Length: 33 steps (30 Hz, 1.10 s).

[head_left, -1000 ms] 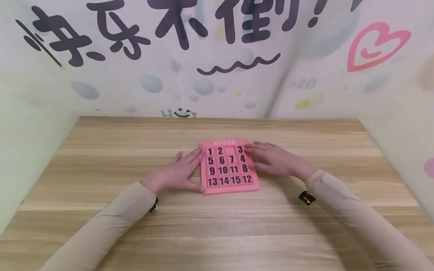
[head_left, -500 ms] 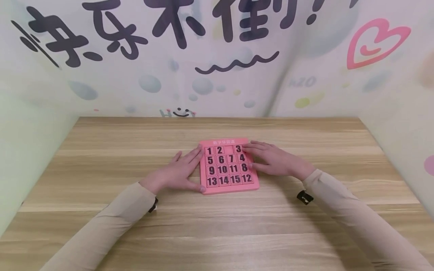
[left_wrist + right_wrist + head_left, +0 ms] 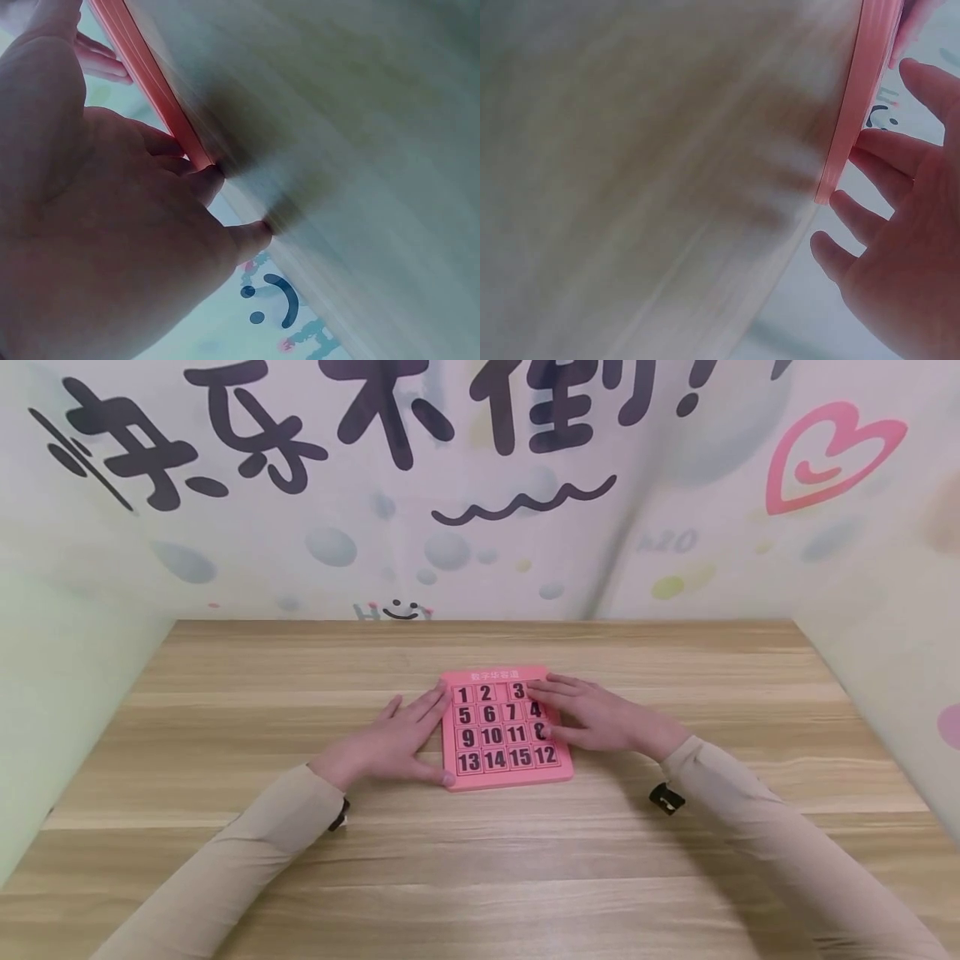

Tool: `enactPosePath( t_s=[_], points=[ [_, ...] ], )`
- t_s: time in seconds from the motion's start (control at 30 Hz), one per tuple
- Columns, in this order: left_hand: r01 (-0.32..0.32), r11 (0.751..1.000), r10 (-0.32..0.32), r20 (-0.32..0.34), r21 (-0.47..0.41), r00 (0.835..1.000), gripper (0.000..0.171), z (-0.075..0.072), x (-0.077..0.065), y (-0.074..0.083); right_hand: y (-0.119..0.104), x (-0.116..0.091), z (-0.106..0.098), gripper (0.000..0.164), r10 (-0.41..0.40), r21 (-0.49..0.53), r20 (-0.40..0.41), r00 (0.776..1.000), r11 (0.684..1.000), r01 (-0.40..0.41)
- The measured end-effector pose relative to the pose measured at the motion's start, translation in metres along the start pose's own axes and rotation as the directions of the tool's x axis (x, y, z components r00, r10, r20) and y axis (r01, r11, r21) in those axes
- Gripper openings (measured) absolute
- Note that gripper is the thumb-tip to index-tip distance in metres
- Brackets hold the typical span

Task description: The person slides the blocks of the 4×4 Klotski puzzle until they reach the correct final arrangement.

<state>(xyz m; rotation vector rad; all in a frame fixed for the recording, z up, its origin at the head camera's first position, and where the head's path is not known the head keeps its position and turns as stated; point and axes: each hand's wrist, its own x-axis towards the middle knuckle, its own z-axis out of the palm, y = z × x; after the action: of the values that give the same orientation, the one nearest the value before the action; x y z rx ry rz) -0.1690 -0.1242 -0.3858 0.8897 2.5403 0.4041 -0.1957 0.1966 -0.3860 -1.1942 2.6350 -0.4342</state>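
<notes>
A pink number sliding puzzle [image 3: 507,783] lies flat on the wooden table. Its top row shows 1, 2, a narrow gap, then the 3 tile [image 3: 518,692]. My left hand [image 3: 386,743] steadies the puzzle's left side, thumb at the near corner and outstretched fingers along the edge. My right hand [image 3: 603,714] reaches over the right side; its fingertips touch the 3 tile, and its thumb lies near the 8. In the left wrist view the left hand [image 3: 127,232] meets the pink side wall. In the right wrist view the right hand [image 3: 900,225] has extended fingers at the puzzle's edge.
The wooden table [image 3: 480,877] extends around the puzzle on all sides. A white printed wall [image 3: 255,552] with large dark characters stands behind it. Side walls flank the table. Black wrist straps [image 3: 667,798] show at the sleeves.
The right hand has moved left over the puzzle, and the 3 tile has slid left with it, narrowing the gap beside the 2. The left hand stays in place.
</notes>
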Motion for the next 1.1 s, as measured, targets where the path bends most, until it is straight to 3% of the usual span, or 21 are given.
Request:
enactPosePath(
  t_s=[0.57, 0.83, 1.1],
  points=[
    [-0.005, 1.000, 0.005, -0.008, -0.007, 1.000, 0.115, 0.001, 0.000, 0.000, -0.007, 0.012, 0.002, 0.064, -0.014, -0.005, 0.009, 1.000, 1.000, 0.014],
    [-0.002, 1.000, 0.002, 0.004, 0.005, 1.000, 0.115, 0.001, 0.000, 0.000, -0.008, 0.008, -0.003, 0.065, 0.012, 0.006, 0.041, 0.999, 1.000, -0.013],
    [0.005, 1.000, -0.005, 0.012, 0.009, 1.000, 0.114, 0.001, 0.002, 0.000, -0.009, -0.001, -0.006, 0.061, -0.039, -0.013, 0.035, 0.999, 0.999, 0.040]
  ],
)
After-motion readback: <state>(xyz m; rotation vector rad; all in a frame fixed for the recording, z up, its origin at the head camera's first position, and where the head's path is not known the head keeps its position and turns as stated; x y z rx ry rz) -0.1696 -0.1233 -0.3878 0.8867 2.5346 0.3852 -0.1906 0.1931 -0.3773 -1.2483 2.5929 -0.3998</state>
